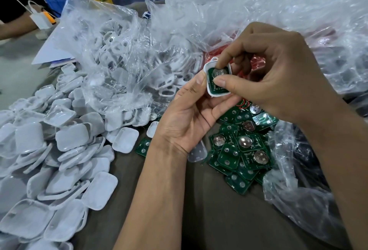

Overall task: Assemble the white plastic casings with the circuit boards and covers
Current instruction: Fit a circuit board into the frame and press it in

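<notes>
A white casing (211,90) is sitting tilted in the air above the table, and a green circuit board (217,82) is lying inside it with its round silver battery holder facing up. The left hand (191,118) is cradling the casing from below, its fingers curling round the back and its thumb resting against the casing's left rim. The right hand (264,74) is coming in from above, its thumb and forefinger bending down onto the board and pressing it into the shell. The step in hand looks like seating the board; it appears mostly in, though whether it is fully home I cannot tell. The next move probably calls for an even push at the corners, then a cover taken up and snapped on. Just below the hands a heap of loose circuit boards (245,150) is spilling from a clear plastic bag (294,200). To the left a big pile of white shells (59,160) is spreading over the table (209,210), and behind it another crumpled bag (111,54) is holding more white parts.
</notes>
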### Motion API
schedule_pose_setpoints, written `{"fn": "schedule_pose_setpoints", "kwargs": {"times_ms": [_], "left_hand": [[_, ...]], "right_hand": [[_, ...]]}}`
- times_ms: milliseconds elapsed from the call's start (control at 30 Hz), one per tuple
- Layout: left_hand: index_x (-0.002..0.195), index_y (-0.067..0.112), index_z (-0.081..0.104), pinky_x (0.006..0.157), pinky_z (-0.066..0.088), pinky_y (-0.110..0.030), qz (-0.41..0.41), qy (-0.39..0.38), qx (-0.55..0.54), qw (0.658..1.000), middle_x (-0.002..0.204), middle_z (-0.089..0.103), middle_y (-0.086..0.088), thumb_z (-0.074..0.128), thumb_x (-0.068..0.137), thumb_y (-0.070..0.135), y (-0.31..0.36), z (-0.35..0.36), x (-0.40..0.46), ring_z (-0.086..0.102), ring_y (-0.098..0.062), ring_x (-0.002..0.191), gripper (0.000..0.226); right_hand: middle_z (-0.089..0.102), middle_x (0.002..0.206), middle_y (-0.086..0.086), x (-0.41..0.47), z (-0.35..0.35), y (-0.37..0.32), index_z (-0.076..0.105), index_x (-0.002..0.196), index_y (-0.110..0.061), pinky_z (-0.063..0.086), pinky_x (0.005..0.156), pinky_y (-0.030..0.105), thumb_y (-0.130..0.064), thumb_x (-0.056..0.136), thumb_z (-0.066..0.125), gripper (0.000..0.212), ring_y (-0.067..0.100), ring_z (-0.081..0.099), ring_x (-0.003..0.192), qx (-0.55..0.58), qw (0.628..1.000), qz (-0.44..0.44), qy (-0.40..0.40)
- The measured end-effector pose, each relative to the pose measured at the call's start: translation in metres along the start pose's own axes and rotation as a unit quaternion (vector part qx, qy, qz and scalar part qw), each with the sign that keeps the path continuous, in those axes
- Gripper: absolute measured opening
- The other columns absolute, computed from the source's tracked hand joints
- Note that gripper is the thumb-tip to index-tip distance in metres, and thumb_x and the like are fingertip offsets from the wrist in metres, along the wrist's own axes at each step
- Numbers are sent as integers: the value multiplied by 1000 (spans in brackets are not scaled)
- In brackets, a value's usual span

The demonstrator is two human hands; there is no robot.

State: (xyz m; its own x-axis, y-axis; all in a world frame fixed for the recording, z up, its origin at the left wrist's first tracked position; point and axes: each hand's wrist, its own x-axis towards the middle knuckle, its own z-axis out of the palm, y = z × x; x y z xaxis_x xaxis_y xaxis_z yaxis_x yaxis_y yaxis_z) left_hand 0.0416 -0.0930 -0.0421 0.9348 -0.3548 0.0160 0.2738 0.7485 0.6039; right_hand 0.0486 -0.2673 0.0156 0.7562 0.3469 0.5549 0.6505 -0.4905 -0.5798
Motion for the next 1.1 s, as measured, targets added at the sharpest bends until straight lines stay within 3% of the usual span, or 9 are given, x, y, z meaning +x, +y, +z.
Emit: {"fn": "schedule_pose_setpoints", "kwargs": {"times_ms": [200, 433, 667, 833, 933, 1100], "left_hand": [[96, 2, 79, 73, 63, -35, 6, 36, 23, 999, 98, 77, -17, 62, 89, 14, -2, 0, 3, 77, -30, 85, 22], [99, -2, 72, 74, 64, -35, 32, 47, 95, 994, 95, 75, -14, 59, 95, 4, -1, 0, 8, 76, -33, 81, 14], [111, -8, 68, 73, 65, -35, 35, 86, 117, 989, 96, 75, -16, 68, 84, 7, 0, 3, 9, 75, -33, 79, 30], [105, -9, 69, 69, 65, -34, 48, 112, 116, 986, 90, 75, -19, 63, 93, 0, -1, 2, 10, 75, -31, 73, 17], [100, -6, 71, 65, 65, -32, 58, 108, 124, 985, 87, 75, -21, 61, 96, 0, -3, 2, 10, 75, -30, 71, 13], [101, -2, 73, 63, 63, -30, 91, 98, 138, 981, 87, 75, -22, 58, 97, -3, -5, 2, 12, 75, -29, 71, 15]], "right_hand": [[64, 86, 4, 1, 6, 3, 79, 93, -18, 56, 69, 36, -24, 81, 87, 16, 16, 62, 71, -46, 998, 21, 21], [66, 79, -7, 1, 12, 9, 80, 91, -20, 51, 63, 18, -25, 79, 90, 16, 12, 63, 69, -53, 997, 44, 26], [71, 85, -6, 2, 13, 11, 82, 96, -20, 57, 68, 23, -23, 82, 88, 15, 8, 66, 74, -66, 997, 46, 5], [68, 87, -13, 2, 12, 13, 82, 102, -21, 52, 71, 15, -13, 91, 79, 14, 3, 66, 70, -52, 997, 61, -12], [68, 88, -16, 1, 11, 13, 82, 102, -19, 49, 63, 10, -5, 94, 73, 18, 1, 67, 63, -7, 997, 73, -9], [72, 90, -11, 0, 9, 11, 82, 99, -19, 57, 65, 22, -2, 93, 71, 21, 10, 71, 71, 14, 998, 68, 5]]}}
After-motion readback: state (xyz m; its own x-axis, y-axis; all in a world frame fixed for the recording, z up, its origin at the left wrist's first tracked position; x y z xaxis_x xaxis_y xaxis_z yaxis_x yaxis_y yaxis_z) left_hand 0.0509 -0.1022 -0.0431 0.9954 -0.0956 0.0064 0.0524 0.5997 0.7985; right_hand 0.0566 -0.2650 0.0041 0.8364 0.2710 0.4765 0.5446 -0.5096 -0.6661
